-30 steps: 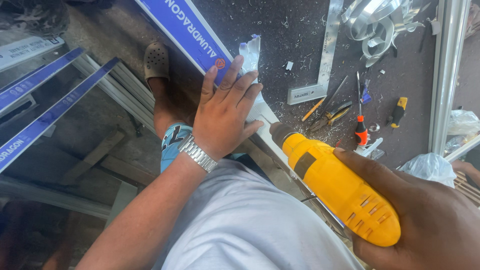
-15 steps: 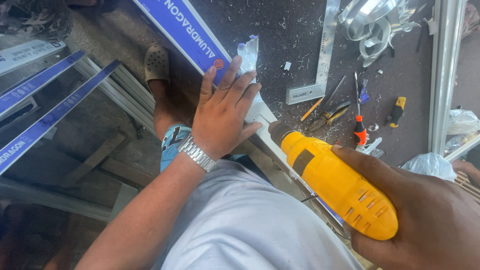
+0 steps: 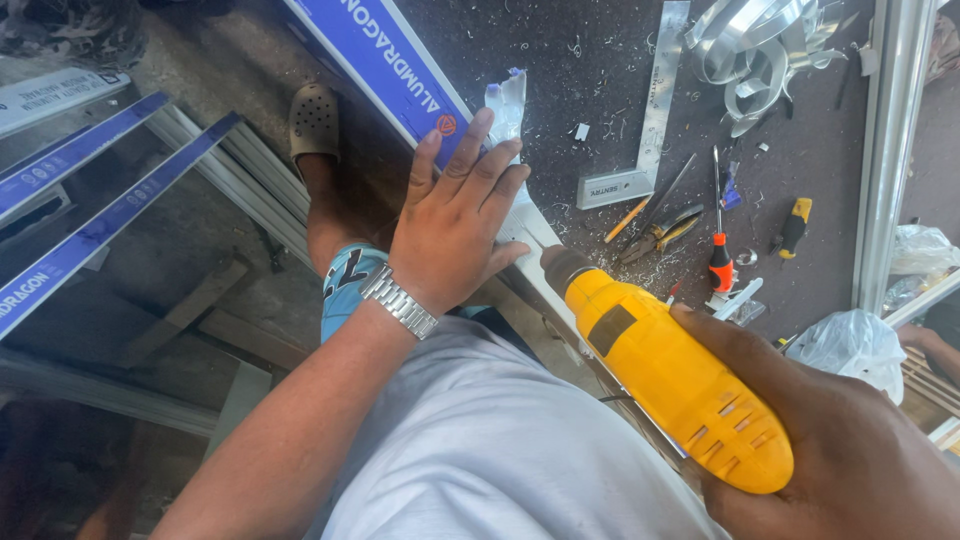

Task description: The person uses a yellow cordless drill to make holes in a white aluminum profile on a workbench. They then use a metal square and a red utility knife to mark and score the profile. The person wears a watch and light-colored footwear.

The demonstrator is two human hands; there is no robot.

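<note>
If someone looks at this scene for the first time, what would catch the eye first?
Most striking is the yellow power drill at lower right, held by the right hand, its nose against the edge of a long metal profile with blue film. At the centre, the left hand with a metal wristwatch presses flat on that profile. On the dark worktable beyond lie a steel square and small hand tools.

Bright daylight falls evenly on my desk (image 3: 560,60), sharp and clear; the floor at lower left sits in dim shadow, and glare washes the right edge.
</note>
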